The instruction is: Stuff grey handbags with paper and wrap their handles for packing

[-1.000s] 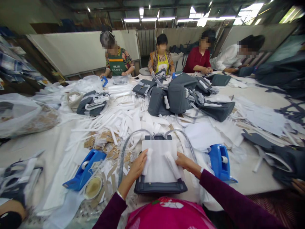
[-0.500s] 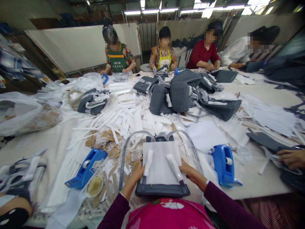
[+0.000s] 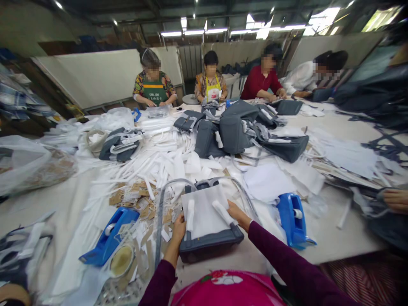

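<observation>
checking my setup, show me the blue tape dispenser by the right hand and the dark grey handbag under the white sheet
Blue plastic tape dispenser [image 3: 291, 221], head view, on its body
Dark grey handbag [image 3: 210, 245], head view, on its lower front edge

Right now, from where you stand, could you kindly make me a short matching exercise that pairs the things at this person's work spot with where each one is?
Things:
1. Left hand
2. Right hand
3. Grey handbag
4. Blue tape dispenser on the right

Places:
A. On the table, to the right of the grey handbag
B. At the left edge of the white sheet
C. Under the white sheet, its lower front showing
D. At the end of a white strip

Pairs: 1-B, 2-D, 3-C, 4-A.
</observation>
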`<state>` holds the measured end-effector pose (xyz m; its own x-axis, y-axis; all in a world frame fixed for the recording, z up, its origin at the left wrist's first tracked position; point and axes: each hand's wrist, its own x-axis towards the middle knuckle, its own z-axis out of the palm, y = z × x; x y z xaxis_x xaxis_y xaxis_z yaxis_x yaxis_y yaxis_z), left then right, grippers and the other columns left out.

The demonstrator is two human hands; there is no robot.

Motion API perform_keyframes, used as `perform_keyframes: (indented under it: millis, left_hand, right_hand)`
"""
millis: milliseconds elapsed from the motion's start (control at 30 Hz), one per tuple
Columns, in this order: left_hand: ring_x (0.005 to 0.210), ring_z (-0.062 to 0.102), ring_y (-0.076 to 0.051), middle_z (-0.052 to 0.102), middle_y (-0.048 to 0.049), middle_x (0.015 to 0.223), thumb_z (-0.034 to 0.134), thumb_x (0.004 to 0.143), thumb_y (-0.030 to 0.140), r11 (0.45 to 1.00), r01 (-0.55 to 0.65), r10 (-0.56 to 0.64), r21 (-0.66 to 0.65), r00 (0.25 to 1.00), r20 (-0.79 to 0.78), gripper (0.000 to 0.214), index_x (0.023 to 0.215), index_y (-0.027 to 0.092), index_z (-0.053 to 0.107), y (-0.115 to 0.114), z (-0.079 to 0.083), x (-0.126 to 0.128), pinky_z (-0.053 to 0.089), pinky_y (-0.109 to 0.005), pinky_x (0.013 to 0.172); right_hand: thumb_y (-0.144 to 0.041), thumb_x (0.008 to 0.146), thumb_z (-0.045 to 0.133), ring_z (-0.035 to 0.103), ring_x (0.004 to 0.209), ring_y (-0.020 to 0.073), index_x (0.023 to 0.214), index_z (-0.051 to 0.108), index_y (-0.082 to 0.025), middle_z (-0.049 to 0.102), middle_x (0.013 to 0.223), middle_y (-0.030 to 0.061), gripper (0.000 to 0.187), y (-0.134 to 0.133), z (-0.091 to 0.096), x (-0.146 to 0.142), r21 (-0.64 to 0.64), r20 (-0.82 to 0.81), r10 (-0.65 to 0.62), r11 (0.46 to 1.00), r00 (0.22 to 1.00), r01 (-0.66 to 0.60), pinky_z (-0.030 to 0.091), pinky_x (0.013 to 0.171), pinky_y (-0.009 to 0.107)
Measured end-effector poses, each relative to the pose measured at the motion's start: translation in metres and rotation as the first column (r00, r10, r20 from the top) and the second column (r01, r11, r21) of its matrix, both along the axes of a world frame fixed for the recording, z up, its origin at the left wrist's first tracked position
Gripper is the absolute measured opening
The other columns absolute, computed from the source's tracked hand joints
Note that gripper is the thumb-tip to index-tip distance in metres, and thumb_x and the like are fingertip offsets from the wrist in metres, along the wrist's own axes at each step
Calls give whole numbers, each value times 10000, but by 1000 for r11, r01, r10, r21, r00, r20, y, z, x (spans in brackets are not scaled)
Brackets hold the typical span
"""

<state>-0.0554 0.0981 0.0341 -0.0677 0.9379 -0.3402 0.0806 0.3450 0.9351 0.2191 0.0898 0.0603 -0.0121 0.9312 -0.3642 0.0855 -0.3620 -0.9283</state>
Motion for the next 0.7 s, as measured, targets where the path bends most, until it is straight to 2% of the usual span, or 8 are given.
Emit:
perform_keyframes:
  millis: [167,233,300,367,400,467,567,700]
  left_hand:
    - [965,644,-292,707,-90,901,693,528,238,1000,-11,11,-23,999,31,360,869,161,609,4,-3,-4,470,-429,916]
    - [909,658,-273,702,-79,878,701,535,265,999,-8,9,-34,999,50,401,905,155,594,2,0,-5,489,-403,872]
    - [859,664,-257,698,-69,854,718,529,296,999,-6,9,-49,998,61,458,941,148,583,1,4,-5,502,-379,826]
    - [813,665,-241,691,-55,824,728,525,329,998,-9,12,-66,998,57,512,976,143,573,0,9,-3,510,-355,776]
    - [786,665,-233,685,-47,804,728,525,342,997,-11,14,-75,999,48,533,992,140,568,-1,11,-2,512,-343,746]
    - [726,660,-216,667,-28,758,718,536,353,996,-13,15,-90,1000,15,549,1014,135,558,-2,17,0,508,-322,685]
    - [667,645,-195,633,-1,704,688,566,328,996,-9,5,-85,998,-56,520,1025,127,548,-3,25,2,494,-299,629]
    - [679,629,-191,604,2,704,642,601,255,999,-25,19,-36,984,-178,450,1021,123,550,-3,38,-1,501,-322,661]
  right_hand:
    - [-384,721,613,628,942,234,1262,510,-162,643,1114,104,594,-3,-5,20,45,-14,-15,999,1000,16,516,780,339]
    - [-384,798,528,625,935,214,1302,451,-152,610,1143,112,559,-8,-3,38,68,178,-89,995,980,78,511,790,338]
    - [-315,829,491,597,988,223,1297,429,-137,564,1188,139,505,-12,-1,59,112,453,-190,981,871,156,483,853,360]
    - [-227,804,522,529,1107,261,1250,451,-124,513,1231,177,463,-16,-1,77,122,681,-218,975,699,185,423,936,390]
    - [-194,781,549,488,1162,286,1211,475,-115,499,1237,195,443,-17,-1,84,102,742,-199,977,640,185,395,962,406]
    - [-147,737,590,459,1195,328,1102,531,-104,516,1200,218,372,-20,-3,93,33,801,-133,983,584,179,380,959,428]
    - [-80,705,568,513,1147,341,953,574,-111,575,1110,224,250,-21,-5,99,-45,777,-83,981,624,188,399,919,436]
    - [-56,671,526,601,1018,322,861,551,-139,638,939,179,209,-22,4,104,-109,700,-85,969,709,224,428,862,438]
